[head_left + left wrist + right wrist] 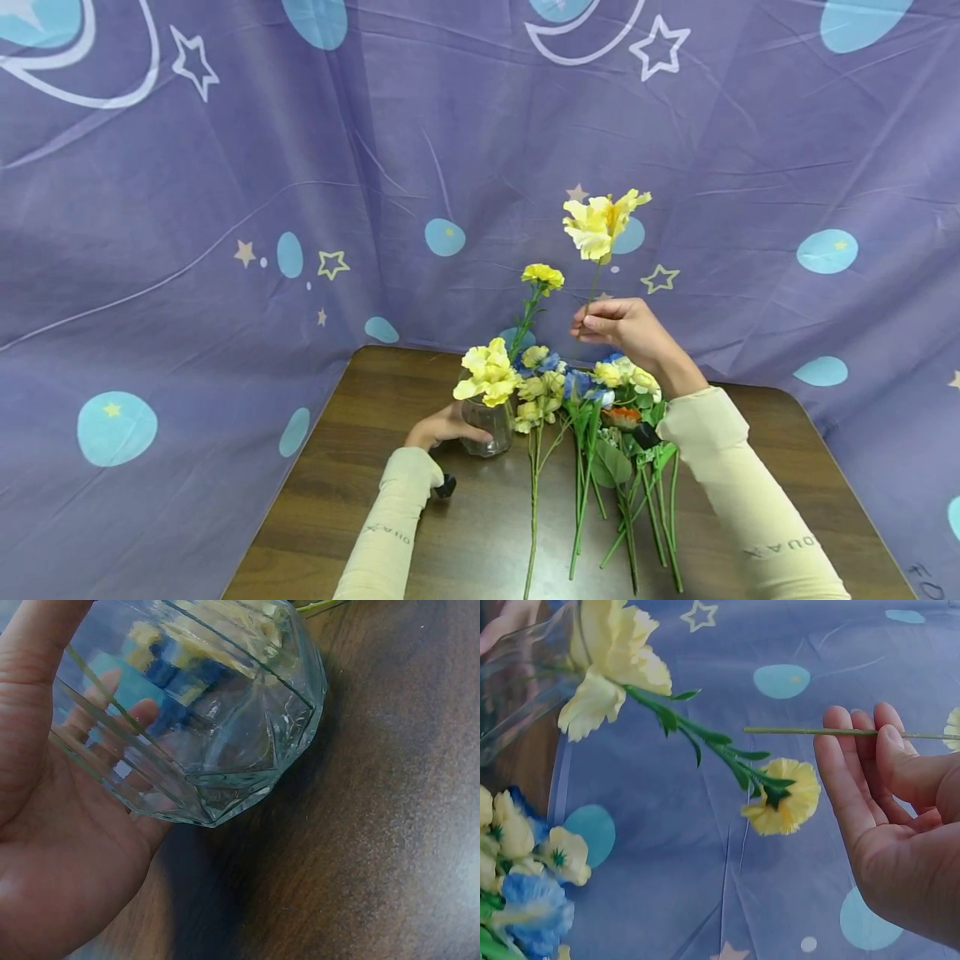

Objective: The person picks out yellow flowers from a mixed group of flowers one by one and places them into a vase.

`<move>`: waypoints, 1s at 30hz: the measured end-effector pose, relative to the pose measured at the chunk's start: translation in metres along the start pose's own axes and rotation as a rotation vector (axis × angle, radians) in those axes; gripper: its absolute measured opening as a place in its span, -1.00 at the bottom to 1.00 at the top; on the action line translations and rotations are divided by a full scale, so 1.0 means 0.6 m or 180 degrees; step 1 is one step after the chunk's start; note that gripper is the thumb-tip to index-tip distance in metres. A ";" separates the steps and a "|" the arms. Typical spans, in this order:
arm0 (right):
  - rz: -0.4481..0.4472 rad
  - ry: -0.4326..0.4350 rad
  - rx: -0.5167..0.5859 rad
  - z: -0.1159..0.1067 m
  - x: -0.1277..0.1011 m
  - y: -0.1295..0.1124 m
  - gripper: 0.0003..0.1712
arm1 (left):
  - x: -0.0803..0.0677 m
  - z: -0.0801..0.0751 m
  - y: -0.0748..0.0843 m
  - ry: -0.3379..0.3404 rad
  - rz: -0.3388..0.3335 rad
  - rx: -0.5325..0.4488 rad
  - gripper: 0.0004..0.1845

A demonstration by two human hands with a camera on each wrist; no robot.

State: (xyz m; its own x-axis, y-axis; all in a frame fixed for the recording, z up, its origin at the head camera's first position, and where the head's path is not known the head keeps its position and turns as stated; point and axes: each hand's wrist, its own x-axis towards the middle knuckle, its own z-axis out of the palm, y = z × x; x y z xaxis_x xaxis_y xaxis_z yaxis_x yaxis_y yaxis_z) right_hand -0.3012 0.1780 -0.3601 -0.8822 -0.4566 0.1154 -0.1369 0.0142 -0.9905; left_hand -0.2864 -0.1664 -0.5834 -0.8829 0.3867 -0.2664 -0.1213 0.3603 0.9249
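The step in hand looks like arranging cut flowers in a vase, one stem at a time. The right hand point(626, 329) is raised above the worktop point(360, 500) and pinches the thin green stem of a yellow flower point(602, 223) between thumb and fingertips, the bloom standing upright well above the hand; in the right wrist view the stem point(802, 731) crosses the curled fingers point(855, 772) and juts out past them. The left hand point(438, 429) is wrapped round the side of a clear faceted glass vase point(486, 425) that stands on the worktop, palm and fingers pressed to the glass, which the left wrist view shows close up with the vase point(217, 727) against the palm. The vase already holds two flowers: a pale yellow bloom point(489, 375) sitting at its rim and a taller yellow carnation point(543, 277) leaning up and to the right. Just beside the vase lies a bunch of flowers point(592, 400), yellow, blue and one orange, with their long green stems pointing toward the person. As a judgement, the next move calls for turning the held stem's lower end down over the mouth of the vase and threading it between the two stems already there, while the left hand steadies the glass so that it does not tip.
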 end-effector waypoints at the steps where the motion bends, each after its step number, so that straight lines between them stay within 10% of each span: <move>1: -0.0017 0.0008 0.0014 0.003 0.001 -0.001 -0.80 | 0.000 0.000 0.000 -0.0002 -0.0001 -0.0002 0.41; 30: 0.0048 0.0018 0.0075 0.094 0.025 0.046 -0.66 | 0.000 0.000 0.002 -0.0030 0.0061 0.0017 0.34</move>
State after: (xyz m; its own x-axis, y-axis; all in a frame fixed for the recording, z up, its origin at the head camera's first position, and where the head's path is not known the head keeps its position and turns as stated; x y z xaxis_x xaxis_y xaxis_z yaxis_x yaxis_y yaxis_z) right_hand -0.2930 0.1212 -0.3899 -0.8866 -0.4514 0.1008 -0.1129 -0.0001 -0.9936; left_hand -0.2868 -0.1661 -0.5824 -0.8807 0.4016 -0.2513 -0.1020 0.3573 0.9284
